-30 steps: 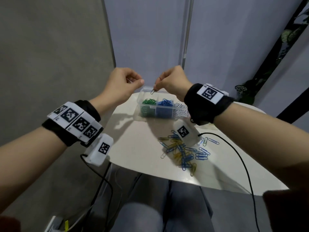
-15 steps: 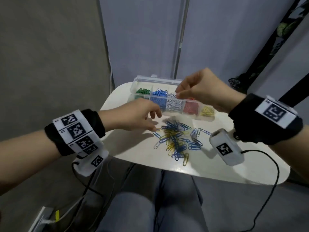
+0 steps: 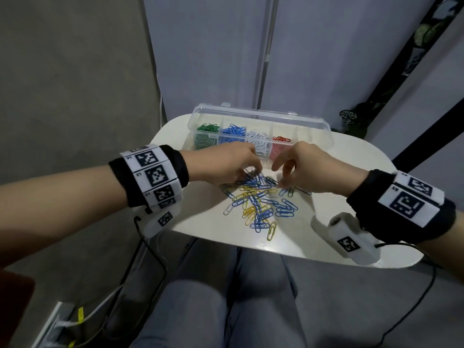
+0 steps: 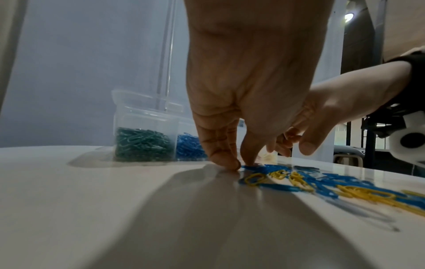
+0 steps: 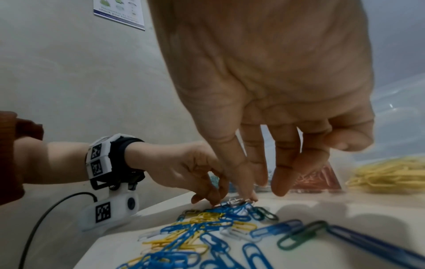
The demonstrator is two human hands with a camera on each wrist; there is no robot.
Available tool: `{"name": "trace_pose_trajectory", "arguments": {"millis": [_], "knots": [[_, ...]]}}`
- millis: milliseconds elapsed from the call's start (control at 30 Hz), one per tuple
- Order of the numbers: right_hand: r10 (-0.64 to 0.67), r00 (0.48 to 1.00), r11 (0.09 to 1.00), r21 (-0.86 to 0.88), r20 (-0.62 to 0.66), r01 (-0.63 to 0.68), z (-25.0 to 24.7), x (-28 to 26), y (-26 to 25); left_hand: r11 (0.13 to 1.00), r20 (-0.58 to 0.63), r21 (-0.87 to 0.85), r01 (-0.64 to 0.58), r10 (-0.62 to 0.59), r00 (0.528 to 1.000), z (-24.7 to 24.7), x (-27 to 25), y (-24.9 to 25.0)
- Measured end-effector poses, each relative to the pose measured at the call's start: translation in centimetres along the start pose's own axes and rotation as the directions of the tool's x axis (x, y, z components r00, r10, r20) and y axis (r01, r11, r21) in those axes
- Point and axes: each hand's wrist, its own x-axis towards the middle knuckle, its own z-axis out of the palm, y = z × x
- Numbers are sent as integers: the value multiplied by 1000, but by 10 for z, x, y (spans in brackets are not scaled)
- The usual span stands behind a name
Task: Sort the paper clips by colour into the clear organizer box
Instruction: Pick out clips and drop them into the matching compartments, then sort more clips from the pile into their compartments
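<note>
The clear organizer box stands open at the back of the white table, with green, blue, white and red clips in separate compartments; yellow clips fill its right end. A loose pile of paper clips, mostly blue and yellow, lies in front of it. My left hand reaches down at the pile's far left edge, thumb and forefinger pinching a blue clip. My right hand hangs over the pile's far side, its thumb and forefinger tips closing on a white clip while the other fingers stay loose.
The table's front edge is close to my lap. A black cable hangs off the right side, another off the left. A dark plant stands behind the table's right corner. Grey panels rise behind the box.
Both hands have come down from above the organizer box to the loose pile. The clip my right hand held over the box is gone from its fingers.
</note>
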Motion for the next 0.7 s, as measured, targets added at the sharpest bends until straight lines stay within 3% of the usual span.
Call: {"name": "trace_pose_trajectory", "arguments": {"millis": [433, 700], "knots": [[-21, 999, 999, 50, -41, 23, 6, 4, 1, 998, -33, 39, 40, -38, 999, 1, -1, -8], [-104, 995, 991, -86, 10, 104, 19, 16, -10, 997, -34, -40, 63, -64, 997, -3, -6, -6]]}}
